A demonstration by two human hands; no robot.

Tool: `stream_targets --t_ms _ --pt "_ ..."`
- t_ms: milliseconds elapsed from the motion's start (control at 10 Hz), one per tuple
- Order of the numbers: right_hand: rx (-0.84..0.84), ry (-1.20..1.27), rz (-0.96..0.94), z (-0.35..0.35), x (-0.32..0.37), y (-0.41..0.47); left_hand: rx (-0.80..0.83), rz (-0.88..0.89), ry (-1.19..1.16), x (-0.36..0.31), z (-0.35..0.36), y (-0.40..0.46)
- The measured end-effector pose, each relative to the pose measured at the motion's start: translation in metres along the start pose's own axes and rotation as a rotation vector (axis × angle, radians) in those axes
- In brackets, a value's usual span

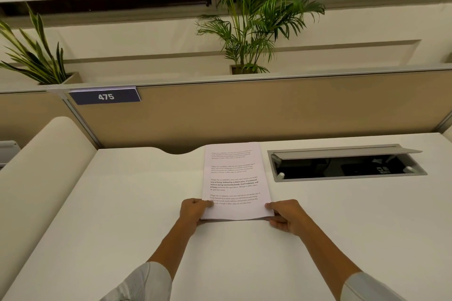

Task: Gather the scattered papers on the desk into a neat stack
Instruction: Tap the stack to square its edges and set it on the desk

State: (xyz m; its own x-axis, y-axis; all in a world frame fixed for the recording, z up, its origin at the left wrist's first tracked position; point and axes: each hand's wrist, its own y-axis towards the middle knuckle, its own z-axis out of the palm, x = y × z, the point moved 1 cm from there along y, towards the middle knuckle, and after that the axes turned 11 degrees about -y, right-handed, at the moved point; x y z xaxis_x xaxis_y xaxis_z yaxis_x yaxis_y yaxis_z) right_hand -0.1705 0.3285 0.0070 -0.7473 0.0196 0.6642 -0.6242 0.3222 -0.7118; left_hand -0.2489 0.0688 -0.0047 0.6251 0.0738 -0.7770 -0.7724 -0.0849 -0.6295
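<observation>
A stack of white printed papers (234, 178) lies lengthwise on the white desk (122, 215), its far end near the partition. My left hand (193, 211) grips the stack's near left corner, thumb on top. My right hand (286, 215) grips the near right corner the same way. The near edge is lifted slightly off the desk, with a shadow under it. The sheets look aligned; no loose papers show elsewhere on the desk.
An open cable hatch (347, 166) with a raised grey lid is set into the desk right of the papers. A tan partition (269, 110) with a "475" sign (105, 96) runs along the back. Potted plants (247, 19) stand behind it. A cream rounded divider (36, 166) borders the left.
</observation>
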Motion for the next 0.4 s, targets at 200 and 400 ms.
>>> stream_targets --t_ms 200,400 --pt "-0.173 -0.227 -0.025 -0.009 0.001 -0.015 -0.099 0.097 0.15 -0.003 -0.014 -0.03" --pt "-0.223 -0.495 -0.127 -0.018 0.008 -0.045 -0.057 0.151 0.404 -0.018 -0.03 -0.068"
